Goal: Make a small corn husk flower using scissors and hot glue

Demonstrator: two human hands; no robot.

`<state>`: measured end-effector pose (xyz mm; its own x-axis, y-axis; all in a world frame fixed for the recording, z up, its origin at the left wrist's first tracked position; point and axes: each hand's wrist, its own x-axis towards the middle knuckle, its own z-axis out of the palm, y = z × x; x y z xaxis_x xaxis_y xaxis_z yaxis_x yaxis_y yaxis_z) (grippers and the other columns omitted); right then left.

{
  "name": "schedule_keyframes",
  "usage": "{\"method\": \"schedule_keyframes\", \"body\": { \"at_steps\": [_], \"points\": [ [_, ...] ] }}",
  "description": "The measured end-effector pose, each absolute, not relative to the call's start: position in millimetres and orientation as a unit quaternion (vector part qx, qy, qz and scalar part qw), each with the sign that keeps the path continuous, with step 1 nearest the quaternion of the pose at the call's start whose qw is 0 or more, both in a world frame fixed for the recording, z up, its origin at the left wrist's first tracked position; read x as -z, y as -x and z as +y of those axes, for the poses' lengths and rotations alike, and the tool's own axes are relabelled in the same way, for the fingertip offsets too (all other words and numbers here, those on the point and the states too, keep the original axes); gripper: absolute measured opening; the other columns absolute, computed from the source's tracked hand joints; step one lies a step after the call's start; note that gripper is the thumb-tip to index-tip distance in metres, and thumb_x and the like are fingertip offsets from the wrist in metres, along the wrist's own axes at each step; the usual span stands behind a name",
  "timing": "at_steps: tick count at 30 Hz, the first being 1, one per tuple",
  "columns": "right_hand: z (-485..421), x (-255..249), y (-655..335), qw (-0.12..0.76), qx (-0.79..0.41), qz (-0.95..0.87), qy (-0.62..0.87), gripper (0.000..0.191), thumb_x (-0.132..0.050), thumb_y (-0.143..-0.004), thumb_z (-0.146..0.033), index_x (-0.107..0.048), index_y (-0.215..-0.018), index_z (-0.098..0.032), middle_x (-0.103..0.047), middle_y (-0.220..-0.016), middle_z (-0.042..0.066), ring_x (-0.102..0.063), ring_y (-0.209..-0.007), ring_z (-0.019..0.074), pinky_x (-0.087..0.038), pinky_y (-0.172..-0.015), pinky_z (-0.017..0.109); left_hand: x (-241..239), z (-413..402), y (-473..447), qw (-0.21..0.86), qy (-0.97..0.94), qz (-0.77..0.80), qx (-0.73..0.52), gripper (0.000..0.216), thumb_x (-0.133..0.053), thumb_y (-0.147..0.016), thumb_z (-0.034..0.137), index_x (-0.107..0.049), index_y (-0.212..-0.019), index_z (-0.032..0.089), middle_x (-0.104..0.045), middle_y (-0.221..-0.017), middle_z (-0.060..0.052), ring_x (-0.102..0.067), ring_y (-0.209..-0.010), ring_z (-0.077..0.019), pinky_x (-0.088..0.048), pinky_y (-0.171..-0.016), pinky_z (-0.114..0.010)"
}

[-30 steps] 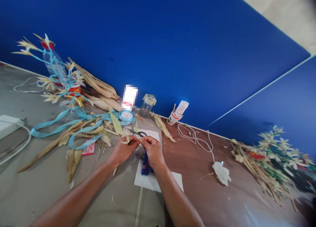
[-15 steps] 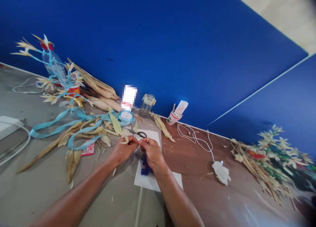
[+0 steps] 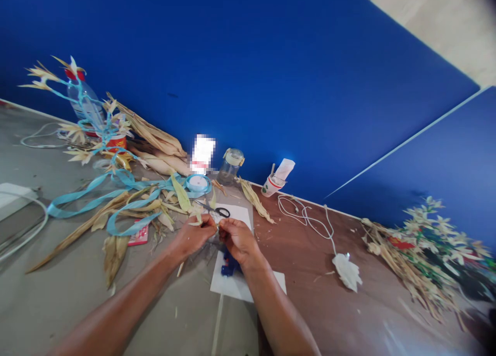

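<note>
Looks like I'm at the fiddly fingertip stage: left hand (image 3: 195, 236) and right hand (image 3: 237, 239) are both pinched tight on a small husk piece (image 3: 197, 222) over the paper sheet (image 3: 237, 288), mid-table. The scissors (image 3: 217, 210) lie just behind and the glue gun (image 3: 229, 266) sits under my right wrist. I reckon the next move needs a steady pinch.

Left hand (image 3: 196, 235): fingers pinched on a pale husk piece (image 3: 196, 221), above the desk (image 3: 70, 294).
Right hand (image 3: 237, 238): fingers curled, tips meeting the left's at the same piece.
Below the hands: blue glue gun (image 3: 228, 266) lying on a white paper sheet (image 3: 233, 286).
Just beyond: scissors (image 3: 217, 209), ribbon spool (image 3: 197, 182).
Left of the hands: loose blue ribbon (image 3: 77, 203) among dried husks.
Right side: white cable (image 3: 306, 214), well apart.
</note>
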<state>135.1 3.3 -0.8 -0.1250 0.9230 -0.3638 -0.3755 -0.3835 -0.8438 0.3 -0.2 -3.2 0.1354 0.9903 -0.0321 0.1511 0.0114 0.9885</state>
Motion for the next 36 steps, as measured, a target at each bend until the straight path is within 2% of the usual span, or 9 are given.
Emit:
{"method": "schedule_keyframes", "body": {
  "at_steps": [15,24,31,36],
  "points": [
    [6,-5,-141,0.47,-0.698,-0.265,0.471,0.022,-0.075,-0.049,-0.02,-0.056,-0.058,-0.013,-0.05,-0.045,-0.005,-0.041,-0.042,0.0052,-0.029,-0.043,0.018,9,2,2,0.487,-0.589,0.498,-0.41,0.011,-0.051,-0.061,0.016,-0.053,-0.051,0.019,-0.046,-0.049,0.004,-0.041,-0.052,-0.0125,-0.03,-0.053,-0.027],
    [11,-9,-152,0.481,-0.712,-0.236,0.454,0.019,-0.072,-0.053,-0.019,-0.054,-0.058,-0.015,-0.052,-0.049,-0.004,-0.042,-0.044,0.0064,-0.03,-0.044,0.02,9,4,5,0.478,-0.598,0.492,-0.416,0.012,-0.051,-0.06,0.016,-0.051,-0.049,0.019,-0.046,-0.049,0.003,-0.04,-0.052,-0.0126,-0.029,-0.052,-0.027],
    [15,-19,-165,0.501,-0.719,-0.199,0.439,0.021,-0.072,-0.058,-0.019,-0.051,-0.06,-0.016,-0.053,-0.053,-0.004,-0.043,-0.047,0.0071,-0.032,-0.045,0.02,2,4,5,0.478,-0.581,0.519,-0.406,0.012,-0.054,-0.062,0.023,-0.054,-0.051,0.018,-0.046,-0.049,0.004,-0.04,-0.051,-0.0118,-0.03,-0.05,-0.026],
    [13,-18,-159,0.477,-0.739,-0.186,0.438,0.022,-0.073,-0.059,-0.02,-0.051,-0.062,-0.016,-0.052,-0.052,-0.004,-0.042,-0.046,0.0069,-0.032,-0.045,0.02,4,2,2,0.476,-0.569,0.521,-0.423,0.026,-0.057,-0.068,0.035,-0.049,-0.05,0.017,-0.041,-0.047,0.005,-0.037,-0.049,-0.0103,-0.028,-0.049,-0.025]
  ]
}}
